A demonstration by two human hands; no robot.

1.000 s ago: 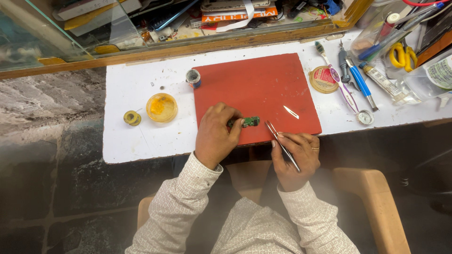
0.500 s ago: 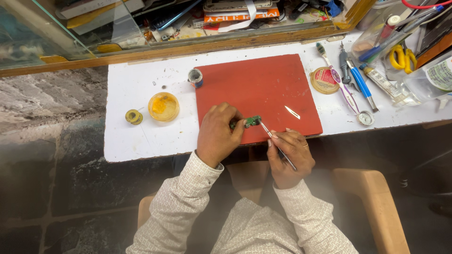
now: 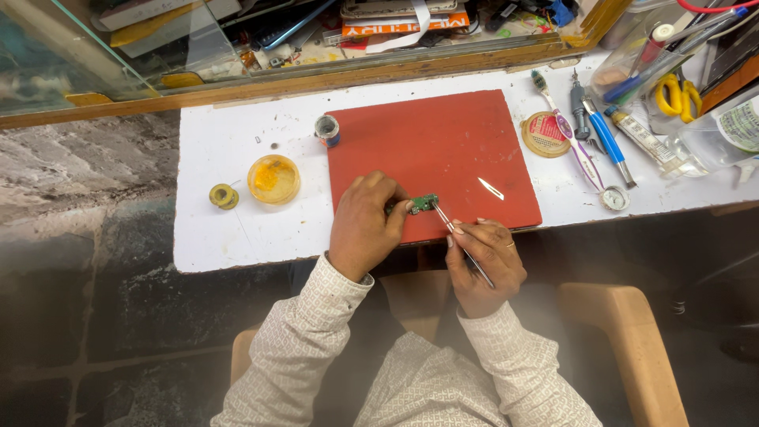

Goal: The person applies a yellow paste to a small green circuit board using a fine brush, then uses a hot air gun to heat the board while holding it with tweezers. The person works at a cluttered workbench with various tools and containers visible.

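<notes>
A small green circuit board (image 3: pixel 424 203) lies near the front edge of a red mat (image 3: pixel 431 146) on a white table (image 3: pixel 229 229). My left hand (image 3: pixel 365 224) pins the board down with its fingertips. My right hand (image 3: pixel 484 261) grips metal tweezers (image 3: pixel 458 237) whose tips touch the board's right end. A small silver strip (image 3: pixel 491 189) lies loose on the mat to the right of the board.
Left of the mat sit a round yellow tub (image 3: pixel 273 179), a small solder spool (image 3: pixel 224 195) and a little jar (image 3: pixel 326 130). To the right are a round tin (image 3: pixel 545 134), a toothbrush (image 3: pixel 563 126), pens, yellow-handled scissors (image 3: pixel 677 93) and clear containers. A wooden ledge (image 3: pixel 316 79) backs the table.
My right hand has moved up and left, bringing the tweezer tips onto the board. My left hand has stayed on the board.
</notes>
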